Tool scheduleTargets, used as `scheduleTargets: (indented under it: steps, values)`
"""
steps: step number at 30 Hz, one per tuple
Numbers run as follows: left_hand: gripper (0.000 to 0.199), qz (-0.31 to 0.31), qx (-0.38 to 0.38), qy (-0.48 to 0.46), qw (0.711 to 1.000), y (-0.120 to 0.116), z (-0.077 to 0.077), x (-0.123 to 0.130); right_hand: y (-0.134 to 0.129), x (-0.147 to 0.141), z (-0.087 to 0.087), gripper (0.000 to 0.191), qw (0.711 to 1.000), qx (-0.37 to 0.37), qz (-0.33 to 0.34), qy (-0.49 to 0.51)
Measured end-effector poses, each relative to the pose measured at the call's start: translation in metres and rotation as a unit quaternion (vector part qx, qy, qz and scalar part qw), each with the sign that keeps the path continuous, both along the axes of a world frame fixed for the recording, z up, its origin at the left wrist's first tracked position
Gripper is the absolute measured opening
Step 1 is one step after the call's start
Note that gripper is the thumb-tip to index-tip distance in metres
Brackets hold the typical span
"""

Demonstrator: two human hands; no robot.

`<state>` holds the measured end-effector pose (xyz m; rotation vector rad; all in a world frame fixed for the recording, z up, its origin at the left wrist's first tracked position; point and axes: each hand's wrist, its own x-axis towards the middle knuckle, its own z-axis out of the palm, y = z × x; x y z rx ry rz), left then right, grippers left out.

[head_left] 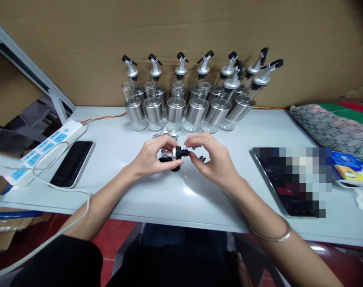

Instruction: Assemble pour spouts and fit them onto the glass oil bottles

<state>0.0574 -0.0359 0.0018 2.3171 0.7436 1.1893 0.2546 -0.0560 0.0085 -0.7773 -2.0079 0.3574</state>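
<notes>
My left hand [153, 155] is closed around a silver and black bottle pourer [178, 152], held on its side with its black ribbed stopper pointing right. My right hand [213, 159] is curled at the stopper's tip, thumb and fingers close around its end. Whatever is pinched there is too small to make out. Beneath my left hand lies a black piece [175, 166], partly hidden. Several small dark parts [202, 158] lie on the table behind my right thumb. Just beyond my left hand are more silver pourer parts [166, 134], partly covered by the fingers.
Several glass-and-steel bottles [176, 109] stand in front at the back of the white table [169, 199]; those behind carry pourers [181, 63]. Left are a power strip [46, 149], a phone [73, 163] and a white cable [87, 203]. A tablet-like device [277, 191] and patterned cloth [322, 123] lie right.
</notes>
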Motion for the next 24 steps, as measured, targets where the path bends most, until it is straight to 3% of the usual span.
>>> scheduleTargets:
  steps: [6,11,18,24]
  values:
    - [0.021,0.014,0.106,0.05,0.993,0.0034,-0.0035,-0.002,-0.0008,0.0003,0.0024,0.015,0.972,-0.235,-0.014,0.023]
    - [0.019,-0.005,0.114,0.084,0.99,0.0021,-0.006,-0.0017,0.0024,-0.0018,-0.0029,0.015,0.945,-0.325,0.018,0.036]
    - [0.02,-0.007,0.097,0.037,0.995,0.001,-0.0037,-0.0008,0.0027,-0.0006,-0.0048,0.016,0.955,-0.284,0.044,0.077]
    - [0.023,-0.007,0.056,0.027,0.998,0.0016,-0.0019,-0.0006,0.0018,0.0001,-0.0025,0.011,0.985,-0.168,0.033,0.008]
